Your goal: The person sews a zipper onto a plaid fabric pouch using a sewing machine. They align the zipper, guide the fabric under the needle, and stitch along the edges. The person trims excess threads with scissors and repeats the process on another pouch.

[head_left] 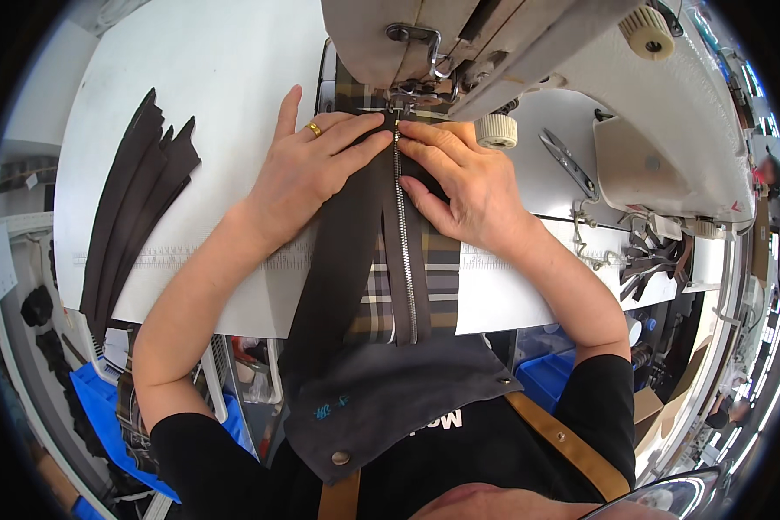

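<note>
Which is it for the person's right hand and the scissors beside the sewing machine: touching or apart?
Apart. The head view shows grey metal machine bed between the right hand and the scissors.

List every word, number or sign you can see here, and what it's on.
Black shirt: white printed letters, partly hidden by the apron; I won't copy them out.
Grey apron: small teal marks, too unclear to read.
White table: printed ruler scale, numbers too small to read.
Sewing machine: small red mark, too small to read.
</note>
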Demonstrator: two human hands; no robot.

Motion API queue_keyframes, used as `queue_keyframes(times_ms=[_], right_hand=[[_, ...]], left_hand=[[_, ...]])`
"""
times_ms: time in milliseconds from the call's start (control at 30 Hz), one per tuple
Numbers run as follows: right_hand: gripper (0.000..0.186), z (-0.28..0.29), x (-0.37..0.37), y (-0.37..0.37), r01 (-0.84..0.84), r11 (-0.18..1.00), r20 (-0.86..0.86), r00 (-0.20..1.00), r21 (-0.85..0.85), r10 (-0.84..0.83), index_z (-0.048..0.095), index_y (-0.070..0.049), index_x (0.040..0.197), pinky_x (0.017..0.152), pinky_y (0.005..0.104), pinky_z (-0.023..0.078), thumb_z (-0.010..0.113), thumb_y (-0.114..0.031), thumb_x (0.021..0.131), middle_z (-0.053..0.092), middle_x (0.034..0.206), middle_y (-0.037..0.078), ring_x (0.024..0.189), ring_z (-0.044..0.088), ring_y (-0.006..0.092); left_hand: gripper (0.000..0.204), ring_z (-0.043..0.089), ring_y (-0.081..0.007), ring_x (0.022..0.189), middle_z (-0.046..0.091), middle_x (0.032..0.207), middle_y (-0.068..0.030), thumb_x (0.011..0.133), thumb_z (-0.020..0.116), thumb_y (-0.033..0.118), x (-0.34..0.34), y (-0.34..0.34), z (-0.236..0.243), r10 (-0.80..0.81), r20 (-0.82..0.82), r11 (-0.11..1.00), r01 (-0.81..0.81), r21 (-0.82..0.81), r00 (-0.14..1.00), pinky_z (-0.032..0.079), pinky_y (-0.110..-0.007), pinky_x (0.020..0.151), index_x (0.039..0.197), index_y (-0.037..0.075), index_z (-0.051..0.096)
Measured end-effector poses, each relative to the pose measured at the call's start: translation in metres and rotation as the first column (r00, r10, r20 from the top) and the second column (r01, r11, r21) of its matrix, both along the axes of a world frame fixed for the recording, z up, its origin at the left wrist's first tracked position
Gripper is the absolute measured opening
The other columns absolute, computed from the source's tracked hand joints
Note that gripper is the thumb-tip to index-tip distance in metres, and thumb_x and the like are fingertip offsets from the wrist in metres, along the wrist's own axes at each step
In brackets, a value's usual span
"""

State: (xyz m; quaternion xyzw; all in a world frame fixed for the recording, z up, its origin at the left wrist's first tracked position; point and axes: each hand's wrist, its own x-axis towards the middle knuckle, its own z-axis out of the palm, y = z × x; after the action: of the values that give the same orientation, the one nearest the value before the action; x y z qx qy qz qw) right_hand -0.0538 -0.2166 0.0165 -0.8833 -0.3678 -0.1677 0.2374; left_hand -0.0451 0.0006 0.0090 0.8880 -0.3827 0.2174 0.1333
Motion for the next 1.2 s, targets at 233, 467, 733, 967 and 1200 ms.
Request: queue_keyframes(times_ms=[233, 467, 733, 967, 1200], right_hand=[[0.034, -0.001, 0.000, 0.000, -0.001, 1.000, 0.003, 1.000, -0.001, 0.001, 0.064, -0.003, 0.101, 0.076, 0.0361, 0.047, 0.070, -0.019, 0.072, 0.065, 0.101, 0.008, 0.091, 0.058, 0.0271], [0.036, -0.002, 0.001, -0.002, 0.003, 0.999, -0.032, 0.999, -0.040, -0.004, 0.063, -0.003, 0.103, 0.076, 0.0357, 0.047, 0.070, -0.021, 0.073, 0.064, 0.101, 0.009, 0.091, 0.058, 0.0273], [0.043, -0.001, 0.003, -0.002, 0.004, 0.999, 0.023, 1.000, -0.043, -0.003, 0.060, 0.000, 0.109, 0.088, 0.0391, 0.042, 0.068, -0.026, 0.076, 0.062, 0.108, 0.014, 0.102, 0.054, 0.0324], [0.043, 0.003, 0.002, -0.003, 0.013, 0.996, -0.028, 0.999, -0.087, -0.016, 0.060, -0.001, 0.111, 0.088, 0.0390, 0.042, 0.067, -0.028, 0.077, 0.063, 0.105, 0.014, 0.103, 0.055, 0.0319], [0.044, 0.002, 0.002, -0.004, 0.015, 0.997, -0.039, 0.999, -0.079, -0.018, 0.060, -0.002, 0.111, 0.088, 0.0389, 0.042, 0.067, -0.030, 0.078, 0.063, 0.104, 0.014, 0.104, 0.055, 0.0319]], left_hand=[[0.030, 0.056, -0.0115, 0.097, 0.061, 0.113, 0.0019, 0.076, 0.059, 0.010, 0.000, -0.005, -0.004, 0.020, 0.043, 1.000, -0.019, -0.017, 0.999, 0.023, -0.056, 0.105, 0.105, 0.013, 0.065], [0.033, 0.056, -0.0137, 0.100, 0.061, 0.115, 0.0003, 0.077, 0.058, 0.009, -0.002, -0.004, 0.001, 0.010, -0.017, 1.000, -0.009, 0.021, 1.000, 0.022, -0.059, 0.105, 0.109, 0.013, 0.063], [0.041, 0.054, -0.0160, 0.107, 0.058, 0.122, -0.0007, 0.073, 0.063, 0.009, -0.011, -0.008, 0.006, 0.062, -0.133, 0.998, -0.061, 0.015, 0.989, 0.019, -0.062, 0.105, 0.114, 0.016, 0.062], [0.046, 0.054, -0.0190, 0.108, 0.055, 0.129, -0.0022, 0.073, 0.064, 0.019, -0.011, -0.006, -0.002, 0.057, -0.116, 0.998, -0.056, 0.010, 0.992, 0.013, -0.062, 0.105, 0.120, 0.015, 0.060], [0.046, 0.053, -0.0191, 0.110, 0.055, 0.129, -0.0021, 0.074, 0.064, 0.019, -0.012, -0.006, -0.001, 0.053, -0.136, 0.999, -0.051, 0.018, 0.989, 0.012, -0.062, 0.105, 0.120, 0.016, 0.060]])
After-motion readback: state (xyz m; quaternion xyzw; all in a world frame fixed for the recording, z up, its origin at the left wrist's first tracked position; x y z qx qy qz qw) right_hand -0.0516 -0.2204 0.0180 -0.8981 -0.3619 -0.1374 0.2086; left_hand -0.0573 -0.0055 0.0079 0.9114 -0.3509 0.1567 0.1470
